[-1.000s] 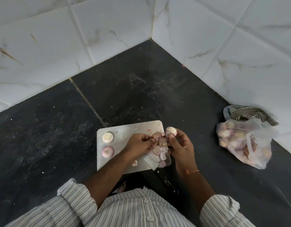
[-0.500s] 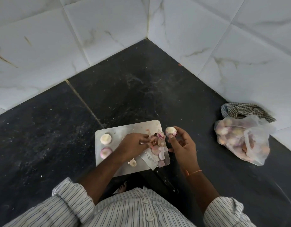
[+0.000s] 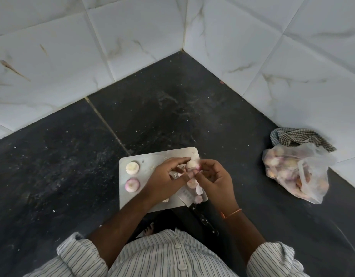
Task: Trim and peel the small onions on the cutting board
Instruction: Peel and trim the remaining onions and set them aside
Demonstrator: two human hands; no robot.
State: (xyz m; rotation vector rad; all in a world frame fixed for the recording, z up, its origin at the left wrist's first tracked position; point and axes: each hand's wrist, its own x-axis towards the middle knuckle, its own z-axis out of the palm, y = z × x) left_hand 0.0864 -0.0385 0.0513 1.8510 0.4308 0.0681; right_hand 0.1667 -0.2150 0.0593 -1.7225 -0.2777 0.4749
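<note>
1. No text, brand, number or sign can be read anywhere in the view.
2. The knife blade (image 3: 186, 194), lying at the near right of the cutting board (image 3: 150, 162), carries a small patch of dark printed marks, but they are too small and blurred to make out.
3. The clear plastic bag (image 3: 304, 174) at the right, by the wall, shows no legible print.
</note>
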